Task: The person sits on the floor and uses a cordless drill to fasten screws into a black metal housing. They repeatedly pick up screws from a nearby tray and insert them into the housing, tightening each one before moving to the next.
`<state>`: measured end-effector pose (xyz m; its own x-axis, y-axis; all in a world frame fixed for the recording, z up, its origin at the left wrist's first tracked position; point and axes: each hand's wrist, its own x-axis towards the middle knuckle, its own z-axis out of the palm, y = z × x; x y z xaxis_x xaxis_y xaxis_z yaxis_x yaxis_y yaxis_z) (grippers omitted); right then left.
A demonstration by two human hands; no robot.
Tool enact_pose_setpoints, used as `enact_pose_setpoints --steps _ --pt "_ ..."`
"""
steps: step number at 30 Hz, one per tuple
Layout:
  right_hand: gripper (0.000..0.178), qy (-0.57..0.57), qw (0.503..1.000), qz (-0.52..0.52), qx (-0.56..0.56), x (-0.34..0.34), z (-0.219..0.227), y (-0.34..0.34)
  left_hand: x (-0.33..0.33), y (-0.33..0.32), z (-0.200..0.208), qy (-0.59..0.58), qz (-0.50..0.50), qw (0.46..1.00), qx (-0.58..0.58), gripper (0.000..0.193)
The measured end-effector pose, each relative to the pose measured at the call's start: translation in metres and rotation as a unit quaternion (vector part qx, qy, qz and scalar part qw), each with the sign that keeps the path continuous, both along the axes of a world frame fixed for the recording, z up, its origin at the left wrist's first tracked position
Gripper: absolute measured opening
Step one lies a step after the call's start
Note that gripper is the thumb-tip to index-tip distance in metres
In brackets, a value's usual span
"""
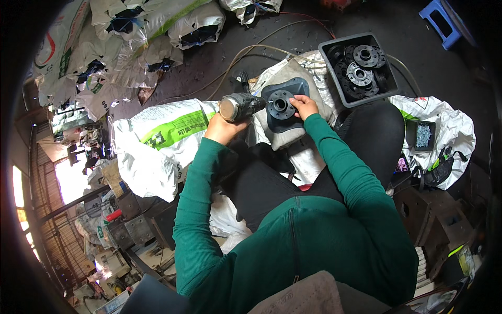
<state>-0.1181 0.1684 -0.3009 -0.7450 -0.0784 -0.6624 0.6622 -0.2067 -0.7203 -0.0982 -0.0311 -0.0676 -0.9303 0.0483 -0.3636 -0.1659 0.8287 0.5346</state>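
My left hand (224,130) is wrapped round a power driver (239,107), its nose pointing right toward a round dark metal flange (277,98). The flange has a raised centre hub and a ring of holes, and rests on a black, rounded-corner plate (297,85). Under the plate lies a pale grey cushion-like sack (325,108) in front of my knees. Fingers of my right hand (305,108) are closed at the flange's right edge, by the hub. Whether the driver's tip touches the flange, I cannot tell.
A grey crate (330,72) with several similar flanges stands beyond my right knee. Farther right, a small black box of screws (423,135) sits on a white sack (460,123). Filled sacks (196,26) are piled far left. Hoses (246,49) cross the floor; a blue stool (440,23) stands far right.
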Motion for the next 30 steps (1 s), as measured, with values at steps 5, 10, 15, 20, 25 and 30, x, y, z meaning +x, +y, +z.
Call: enact_pose_setpoints --steps 5,10,15,20,25,30 --pt "0.030 -0.023 0.999 -0.013 -0.030 0.000 0.016 0.003 -0.002 0.006 0.000 0.016 0.001 1.000 0.025 0.045" --pt "0.037 0.018 0.994 -0.039 -0.101 0.003 0.034 0.003 -0.008 0.004 0.006 0.001 -0.026 0.999 0.018 0.047" --pt "0.046 0.034 0.991 -0.047 -0.118 0.003 0.044 0.001 -0.020 -0.004 0.002 -0.048 0.029 0.997 0.049 0.045" --pt "0.042 0.019 0.991 -0.050 -0.120 0.004 0.037 -0.003 -0.022 -0.004 -0.010 -0.016 -0.011 0.998 0.058 0.043" --pt "0.038 -0.002 0.993 -0.038 -0.108 0.004 0.031 -0.002 -0.024 -0.002 -0.015 -0.020 0.000 0.999 0.050 0.044" --pt "0.036 -0.005 0.992 -0.050 -0.120 0.004 0.031 -0.003 -0.027 0.001 -0.015 -0.037 0.023 0.998 0.048 0.043"
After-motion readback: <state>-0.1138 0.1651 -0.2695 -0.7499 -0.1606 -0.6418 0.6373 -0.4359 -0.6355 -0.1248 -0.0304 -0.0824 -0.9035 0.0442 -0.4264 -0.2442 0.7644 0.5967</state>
